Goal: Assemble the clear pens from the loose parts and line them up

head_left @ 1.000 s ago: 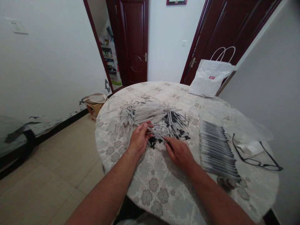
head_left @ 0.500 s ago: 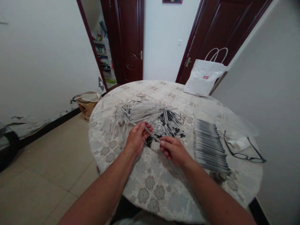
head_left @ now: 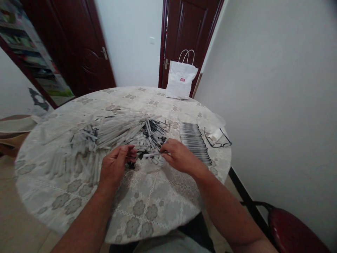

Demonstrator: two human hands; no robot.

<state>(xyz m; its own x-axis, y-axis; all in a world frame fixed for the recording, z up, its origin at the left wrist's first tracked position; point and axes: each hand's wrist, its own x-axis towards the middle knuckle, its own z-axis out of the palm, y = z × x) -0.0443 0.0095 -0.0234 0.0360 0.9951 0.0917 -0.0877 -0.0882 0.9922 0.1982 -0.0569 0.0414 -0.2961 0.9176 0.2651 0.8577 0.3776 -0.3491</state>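
My right hand pinches a slim pen, its pale barrel pointing left above the small parts. To its left, my left hand is apart from the pen, fingers loosely extended and nothing visible in them. Beyond both hands lies a pile of translucent pen barrels. Thin dark rods cluster to the right of that pile, and small black pieces lie close to my left fingertips. A neat row of dark-ended pens lies to the right of my right hand.
A floral cloth covers the round table. Eyeglasses and a white crumpled item rest near its right edge. At the back stands a white paper bag. A dark red chair is at lower right.
The view has turned right. The pen spanned both hands before; now my left hand has let go and my right hand holds it, nearer the row of pens.
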